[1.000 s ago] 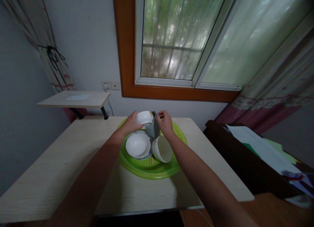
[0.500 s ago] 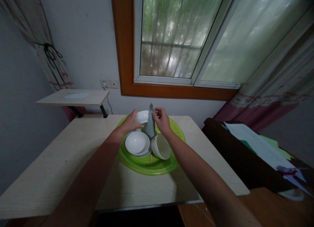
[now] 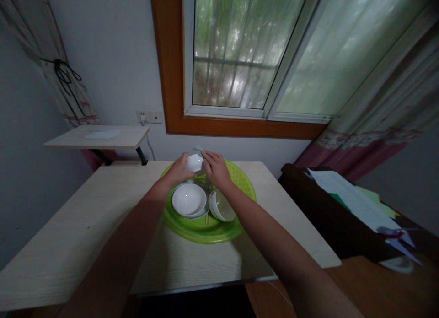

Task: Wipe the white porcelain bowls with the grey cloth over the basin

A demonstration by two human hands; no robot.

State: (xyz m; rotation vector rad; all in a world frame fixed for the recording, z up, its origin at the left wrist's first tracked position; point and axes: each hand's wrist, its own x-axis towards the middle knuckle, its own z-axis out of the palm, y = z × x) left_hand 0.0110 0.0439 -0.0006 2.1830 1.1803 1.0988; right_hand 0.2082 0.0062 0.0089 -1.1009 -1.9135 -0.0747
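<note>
In the head view, the left hand (image 3: 181, 168) curls partly closed around the edge of a white bowl (image 3: 195, 163), above the far part of a green tray (image 3: 209, 238) on the tabletop (image 3: 109, 192). The right hand (image 3: 216, 167) pinches a grey cloth (image 3: 198, 148) beside it. Wiping appears underway; the next move calls for a steady left grip. The round bowl has no clear long axis; its mouth's direction cannot be told.

Likely a home room, with patterned curtains (image 3: 373, 121), wood-framed window (image 3: 236, 48) and white bowls (image 3: 189, 200).
</note>
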